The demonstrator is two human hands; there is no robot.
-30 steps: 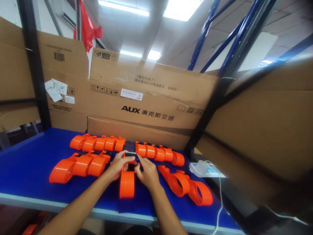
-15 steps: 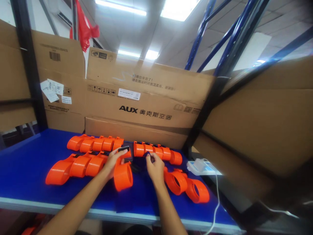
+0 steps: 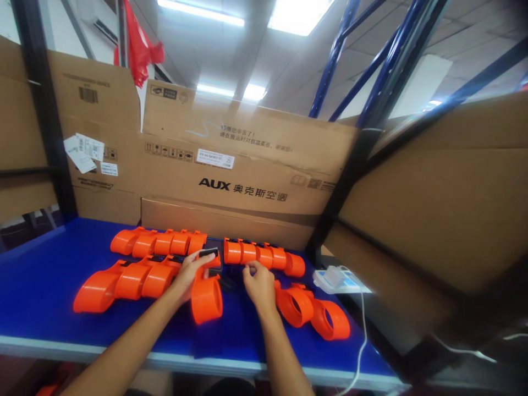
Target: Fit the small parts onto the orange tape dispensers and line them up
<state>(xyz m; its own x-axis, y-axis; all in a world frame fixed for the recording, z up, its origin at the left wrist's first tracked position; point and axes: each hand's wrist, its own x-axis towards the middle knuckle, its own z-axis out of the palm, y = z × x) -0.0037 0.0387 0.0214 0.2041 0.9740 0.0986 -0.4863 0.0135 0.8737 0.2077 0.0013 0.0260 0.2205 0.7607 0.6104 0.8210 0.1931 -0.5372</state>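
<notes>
Left hand [image 3: 190,276] clamps the orange plastic hoop-shaped housing [image 3: 206,297], long axis running toward the worker; right hand [image 3: 259,283], fingers pinched together, hovers just right, above the blue bench top [image 3: 41,275].

Orange housings [image 3: 124,280] on blue table [image 3: 41,275]

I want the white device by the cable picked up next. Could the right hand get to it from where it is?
Probably yes. The right hand is by the back row; the white device lies uncovered further right on the blue table, only low orange parts nearby.
</notes>
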